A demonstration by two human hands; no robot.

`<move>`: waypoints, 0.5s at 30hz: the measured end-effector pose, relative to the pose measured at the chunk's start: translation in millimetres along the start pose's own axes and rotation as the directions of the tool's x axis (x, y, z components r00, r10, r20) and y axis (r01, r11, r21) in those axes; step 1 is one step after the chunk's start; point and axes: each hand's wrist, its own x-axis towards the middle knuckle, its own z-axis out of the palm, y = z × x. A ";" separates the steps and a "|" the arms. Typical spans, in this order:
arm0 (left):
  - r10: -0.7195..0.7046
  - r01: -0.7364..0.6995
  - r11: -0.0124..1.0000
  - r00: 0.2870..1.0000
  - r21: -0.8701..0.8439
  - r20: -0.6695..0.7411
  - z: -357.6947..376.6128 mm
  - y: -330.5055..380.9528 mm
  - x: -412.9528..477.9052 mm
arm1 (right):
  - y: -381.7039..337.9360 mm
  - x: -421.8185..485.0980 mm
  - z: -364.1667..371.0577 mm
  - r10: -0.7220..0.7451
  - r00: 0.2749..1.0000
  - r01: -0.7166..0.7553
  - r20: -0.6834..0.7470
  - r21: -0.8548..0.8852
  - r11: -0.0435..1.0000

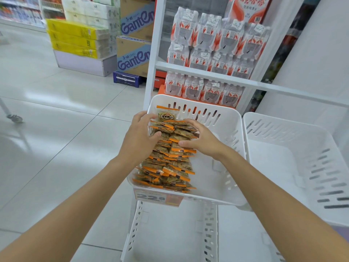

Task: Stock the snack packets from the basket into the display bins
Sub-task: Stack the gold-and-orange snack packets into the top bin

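Stock item: small clear, orange-edged snack packets (168, 167), stacked in a row along the left side of a white slotted plastic display bin (226, 129).
Left hand (139, 137): fingers curled together round the row's far end, thumb on top.
Right hand (202, 138): fingers curved over the opposite side, thumb pressing the packets.
The packets between the two sets of fingers are possibly lifted; hard to judge.
One packet stands upright just beyond the fingertips.
Orange price label (158, 198): bin front, nearer than the thumbs.

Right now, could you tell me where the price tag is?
In the head view, lower centre, the white-and-orange price tag sits on the near rim of the white slotted plastic bin holding the orange snack packets.
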 end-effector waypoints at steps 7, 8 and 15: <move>0.004 -0.004 1.000 1.000 -0.006 -0.007 1.0 -1.2 -0.3 | -3.6 -1.7 -7.1 0.100 0.993 -0.109 0.068 0.151 0.982; 0.004 -0.004 1.000 1.000 -0.007 -0.007 1.1 -1.4 -0.1 | -5.8 -0.6 -4.1 0.122 0.990 -0.133 0.070 0.177 0.975; -0.006 0.005 1.000 1.000 -0.023 -0.011 1.6 -2.7 -0.1 | -2.1 5.2 4.0 0.158 0.986 -0.168 0.058 0.383 0.908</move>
